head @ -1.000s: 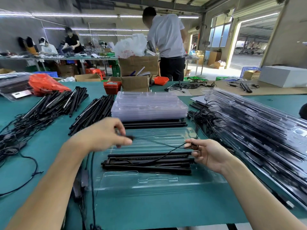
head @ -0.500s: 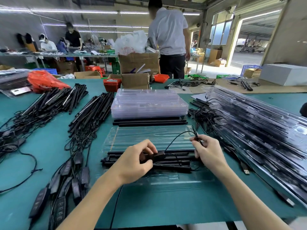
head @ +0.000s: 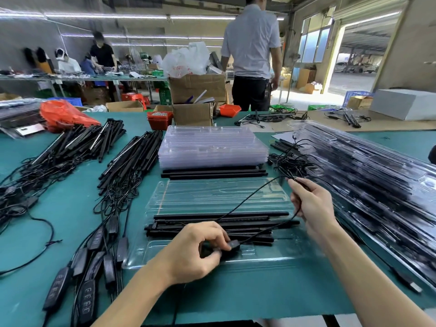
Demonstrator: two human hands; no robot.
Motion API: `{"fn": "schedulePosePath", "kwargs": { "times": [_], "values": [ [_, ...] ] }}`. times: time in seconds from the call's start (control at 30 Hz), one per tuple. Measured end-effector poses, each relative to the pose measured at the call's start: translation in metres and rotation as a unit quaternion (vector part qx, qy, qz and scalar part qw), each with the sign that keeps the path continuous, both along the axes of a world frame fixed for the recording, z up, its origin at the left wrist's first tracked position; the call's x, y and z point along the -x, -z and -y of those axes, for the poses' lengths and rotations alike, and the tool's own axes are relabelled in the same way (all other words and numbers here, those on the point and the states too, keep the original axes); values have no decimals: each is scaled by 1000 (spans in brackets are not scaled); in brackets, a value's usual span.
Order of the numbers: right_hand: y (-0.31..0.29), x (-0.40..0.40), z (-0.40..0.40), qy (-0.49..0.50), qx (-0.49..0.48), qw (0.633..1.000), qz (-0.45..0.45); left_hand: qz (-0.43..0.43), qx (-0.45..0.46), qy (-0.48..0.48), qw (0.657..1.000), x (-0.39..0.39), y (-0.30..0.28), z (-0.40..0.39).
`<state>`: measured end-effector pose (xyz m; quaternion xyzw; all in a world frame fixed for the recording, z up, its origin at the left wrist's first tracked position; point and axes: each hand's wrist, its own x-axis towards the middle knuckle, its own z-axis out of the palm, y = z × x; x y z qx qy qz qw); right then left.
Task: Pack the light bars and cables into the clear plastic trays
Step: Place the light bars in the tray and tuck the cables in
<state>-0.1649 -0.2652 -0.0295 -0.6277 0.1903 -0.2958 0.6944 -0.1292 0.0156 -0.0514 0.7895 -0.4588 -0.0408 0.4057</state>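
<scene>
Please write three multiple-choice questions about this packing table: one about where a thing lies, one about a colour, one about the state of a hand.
1. Where does the stack of empty clear trays stand?
A. beyond the open tray
B. under the table
C. on the white box

2. What colour is the table cover?
A. yellow
B. teal green
C. white

3. What does the left hand do?
A. lies flat and empty
B. grips a black controller
C. lifts a cardboard box

Answers:
1 A, the stack sits behind the open tray with light bars.
2 B, the cover is teal.
3 B, fingers curl round the black controller; the right hand pinches its cable.
</scene>
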Motion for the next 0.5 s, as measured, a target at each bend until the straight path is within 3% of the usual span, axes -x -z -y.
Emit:
{"fn": "schedulePosePath", "kwargs": {
  "times": [0.2,0.5],
  "values": [
    [-11,-6,-10,-19,-12,998,54,4,-31,-9,999,-1,0,-3],
    [-6,-5,-18,-91,-58,993,53,161,-64,40,984,2,-5,-2]
  ]
}}
